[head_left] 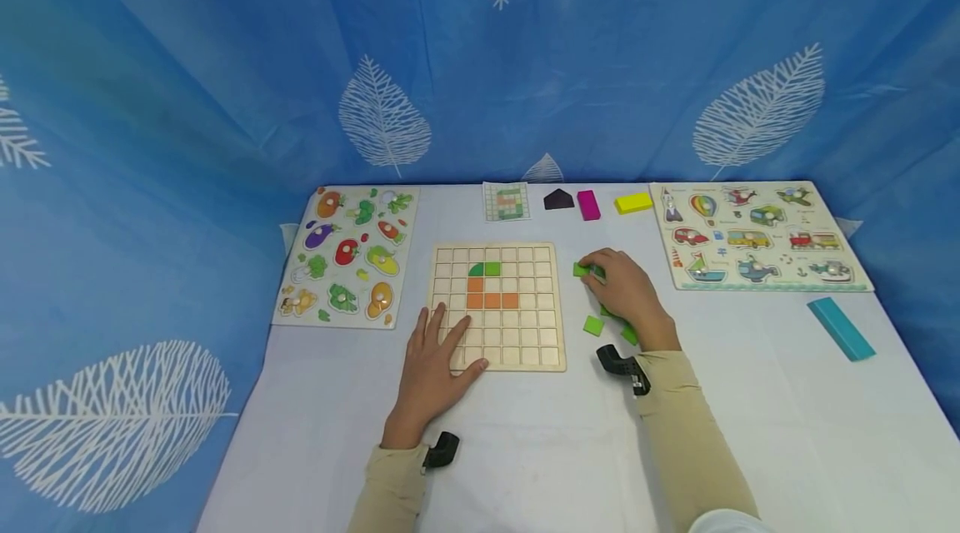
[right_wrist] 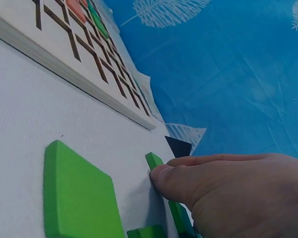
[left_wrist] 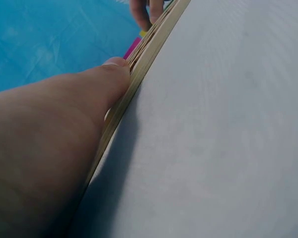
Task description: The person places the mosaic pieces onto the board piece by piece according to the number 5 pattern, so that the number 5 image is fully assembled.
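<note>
A wooden grid board (head_left: 536,333) lies on the table, with a green quarter-round piece (head_left: 476,270), a green square tile (head_left: 492,268) and several orange pieces (head_left: 492,301) set in its cells. My left hand (head_left: 433,371) rests with spread fingers on the board's lower left corner; in the left wrist view its thumb (left_wrist: 114,74) lies along the board's edge. To the right of the board, my right hand (head_left: 622,287) pinches a green tile (right_wrist: 153,159) between thumb and fingers. Other green tiles (right_wrist: 82,193) lie close by, some partly hidden under that hand.
A pattern card (head_left: 506,201) stands behind the board, beside a dark block (head_left: 558,199), a magenta block (head_left: 588,205) and a yellow block (head_left: 633,202). A vegetable puzzle (head_left: 352,283) lies left, a vehicle puzzle (head_left: 765,262) right, near a teal block (head_left: 842,329).
</note>
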{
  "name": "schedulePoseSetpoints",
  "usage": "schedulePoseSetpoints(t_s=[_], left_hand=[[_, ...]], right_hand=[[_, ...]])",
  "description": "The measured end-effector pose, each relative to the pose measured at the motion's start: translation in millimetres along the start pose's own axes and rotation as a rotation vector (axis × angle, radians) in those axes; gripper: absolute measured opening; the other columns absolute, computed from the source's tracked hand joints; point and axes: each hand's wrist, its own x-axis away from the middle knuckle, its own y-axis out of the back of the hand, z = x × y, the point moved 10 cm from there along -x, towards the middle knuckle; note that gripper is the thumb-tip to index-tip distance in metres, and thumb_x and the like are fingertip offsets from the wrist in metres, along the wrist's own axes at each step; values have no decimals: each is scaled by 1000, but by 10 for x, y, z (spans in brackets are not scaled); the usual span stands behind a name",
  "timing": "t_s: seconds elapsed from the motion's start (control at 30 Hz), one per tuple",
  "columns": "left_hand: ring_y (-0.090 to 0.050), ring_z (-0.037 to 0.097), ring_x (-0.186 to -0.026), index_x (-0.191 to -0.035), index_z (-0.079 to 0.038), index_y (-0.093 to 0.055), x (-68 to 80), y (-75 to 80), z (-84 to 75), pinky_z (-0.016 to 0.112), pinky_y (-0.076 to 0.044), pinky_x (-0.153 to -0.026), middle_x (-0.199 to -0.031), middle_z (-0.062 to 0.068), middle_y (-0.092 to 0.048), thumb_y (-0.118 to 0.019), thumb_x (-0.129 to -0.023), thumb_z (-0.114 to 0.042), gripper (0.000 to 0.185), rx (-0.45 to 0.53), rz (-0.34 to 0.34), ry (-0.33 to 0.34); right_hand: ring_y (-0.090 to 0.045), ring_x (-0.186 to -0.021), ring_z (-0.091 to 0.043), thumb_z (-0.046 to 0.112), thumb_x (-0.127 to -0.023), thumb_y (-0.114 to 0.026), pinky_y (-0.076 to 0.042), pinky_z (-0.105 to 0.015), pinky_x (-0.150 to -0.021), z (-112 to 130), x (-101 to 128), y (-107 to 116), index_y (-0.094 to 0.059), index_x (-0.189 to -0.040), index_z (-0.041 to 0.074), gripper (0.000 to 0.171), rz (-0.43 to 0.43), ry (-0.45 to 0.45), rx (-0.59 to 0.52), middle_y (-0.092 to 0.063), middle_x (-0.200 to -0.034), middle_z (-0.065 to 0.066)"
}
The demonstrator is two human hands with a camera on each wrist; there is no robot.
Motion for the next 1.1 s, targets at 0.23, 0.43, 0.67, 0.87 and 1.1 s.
schedulePoseSetpoints(t_s=[0.23,0.43,0.67,0.87,1.1], left_hand=[[-9,41,-159,-152,-24,-50,7,-2,1,65,-21,-122,-170,14,-21,-68,-89,-59,75,7,0,4],[-8,40,-159,-153,-24,-49,5,-13,13,65,-20,-122,-170,13,-20,-68,-90,-59,75,12,6,12],[-7,40,-159,-153,-24,-49,5,-11,11,65,-20,-122,-171,12,-20,-68,-90,-59,74,17,6,11],[-8,40,-159,-153,-25,-49,8,-6,9,66,-21,-122,-170,13,-20,-68,-90,-58,74,16,5,13],[-7,40,-159,-153,-25,-48,7,-6,16,65,-21,-122,-171,12,-19,-67,-90,-60,75,4,9,16]], right_hand=[[-56,-130,-38,21,-100,-65,-42,-56,-112,54,-5,3,-68,-127,8,30,-55,33,-51,-62,-135,-16],[-58,-130,-36,23,-100,-67,-44,-54,-111,225,-24,-16,-70,-122,11,26,-88,79,-83,-64,-133,-12],[-60,-129,-35,25,-100,-67,-47,-53,-109,521,-69,-110,-71,-122,13,26,-49,134,-79,-65,-133,-10],[-64,-123,-31,26,-99,-68,-51,-50,-105,804,-147,-226,-73,-118,14,23,-14,224,-39,-67,-127,-6],[-64,-122,-27,26,-99,-68,-51,-47,-106,1038,-247,-303,-74,-115,14,21,-5,297,-17,-69,-124,-4]])
